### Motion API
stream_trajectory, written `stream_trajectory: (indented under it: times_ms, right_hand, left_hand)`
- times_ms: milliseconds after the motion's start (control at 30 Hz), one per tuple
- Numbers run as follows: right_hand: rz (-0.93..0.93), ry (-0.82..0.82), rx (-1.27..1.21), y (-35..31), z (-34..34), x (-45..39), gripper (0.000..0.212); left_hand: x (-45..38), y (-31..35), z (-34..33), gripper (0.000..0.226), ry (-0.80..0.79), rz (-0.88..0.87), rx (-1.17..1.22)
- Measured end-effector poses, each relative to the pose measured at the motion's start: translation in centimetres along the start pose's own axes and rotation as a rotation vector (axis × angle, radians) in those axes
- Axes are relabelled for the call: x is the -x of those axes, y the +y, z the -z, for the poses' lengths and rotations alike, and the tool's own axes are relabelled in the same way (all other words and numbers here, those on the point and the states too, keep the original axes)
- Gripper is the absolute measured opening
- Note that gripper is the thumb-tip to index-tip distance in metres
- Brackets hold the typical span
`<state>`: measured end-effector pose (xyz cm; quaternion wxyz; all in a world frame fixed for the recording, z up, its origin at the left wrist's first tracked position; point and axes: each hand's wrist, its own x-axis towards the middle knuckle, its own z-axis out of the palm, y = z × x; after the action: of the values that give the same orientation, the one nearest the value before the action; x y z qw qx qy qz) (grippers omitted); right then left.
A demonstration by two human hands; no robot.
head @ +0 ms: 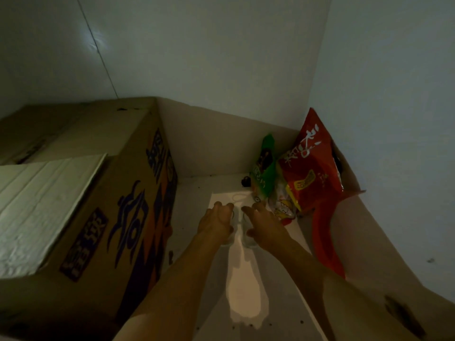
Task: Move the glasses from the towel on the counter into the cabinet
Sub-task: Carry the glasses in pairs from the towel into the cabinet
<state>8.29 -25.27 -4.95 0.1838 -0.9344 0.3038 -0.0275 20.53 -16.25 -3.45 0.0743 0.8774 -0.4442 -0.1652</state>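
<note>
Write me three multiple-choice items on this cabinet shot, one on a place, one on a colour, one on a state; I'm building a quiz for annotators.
1. Where does the large printed cardboard box stand, as seen from the head camera?
A. left of both hands
B. right of both hands
C. behind the snack bags

2. What colour is the tallest crinkled snack bag in the back right corner?
A. blue
B. red
C. yellow

3. What is each hand doing?
A. hanging idle
B. pressing flat on the box
C. holding a clear drinking glass on the shelf

Key: 1 A, the box fills the left side of the shelf. 2 B, it is red, beside a green snack bag. 3 C, the left hand and right hand each curl round a clear glass.
</note>
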Motion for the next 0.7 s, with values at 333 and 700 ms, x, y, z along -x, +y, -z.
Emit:
stream_trajectory:
  times_ms: [333, 700]
  right_hand:
    - [0.009, 0.042, -0.044, 1.1, -0.9, -2.2, 0.073]
    - [0.002, 0.065, -0.072, 1.1, -1.0, -2.6, 0.074]
  left_hand:
    - [-1.9, -1.1, -1.2, 0.072, 0.070, -0.028, 0.040]
    - [-2.2, -1.4, -1.8, 0.074, 0.094, -0.022, 0.071]
